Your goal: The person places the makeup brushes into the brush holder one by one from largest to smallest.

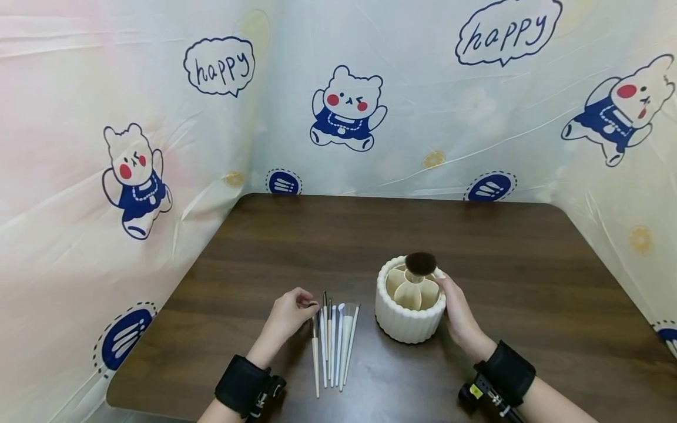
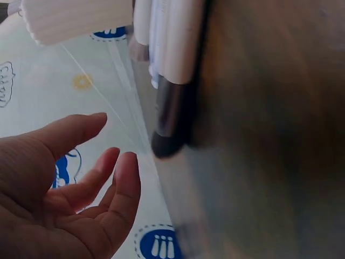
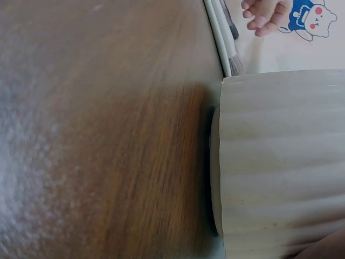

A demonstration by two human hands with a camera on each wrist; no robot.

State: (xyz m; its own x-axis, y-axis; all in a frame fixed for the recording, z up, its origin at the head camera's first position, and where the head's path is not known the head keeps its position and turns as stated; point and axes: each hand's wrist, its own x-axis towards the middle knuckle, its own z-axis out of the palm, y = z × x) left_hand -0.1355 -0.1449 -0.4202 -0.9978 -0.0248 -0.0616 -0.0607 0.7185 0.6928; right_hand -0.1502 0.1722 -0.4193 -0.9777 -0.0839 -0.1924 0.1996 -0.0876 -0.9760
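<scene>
1. Near the front middle of the wooden table (image 1: 529, 247), we find a row of slim makeup brushes (image 1: 332, 343) lying side by side, handles toward the person and tips pointing away.
2. The left hand (image 1: 288, 314) rests at the left edge of this row; its fingers are curled at the tip of the outermost brush, and we cannot tell whether they pinch it or only touch it.
3. In the left wrist view the same hand (image 2: 64, 199) appears loosely open, its fingers gently bent with nothing between them, the dark brush tips (image 2: 167, 124) just beside it.
4. Just to the right of the row stands a ribbed cream holder (image 1: 409, 305), round and divided into petal-shaped compartments.
5. A large powder brush (image 1: 420, 264) with a dark, rounded head stands upright in the holder's far side.
6. The right hand (image 1: 459, 314) lies against the holder's right wall, its fingers reaching up to the rim beside the powder brush; how far they curl we cannot tell.
7. In the right wrist view the ribbed wall (image 3: 280, 167) fills the right side.
8. A printed plastic sheet (image 1: 349, 111) with cartoon bears encloses the table on three sides.
</scene>
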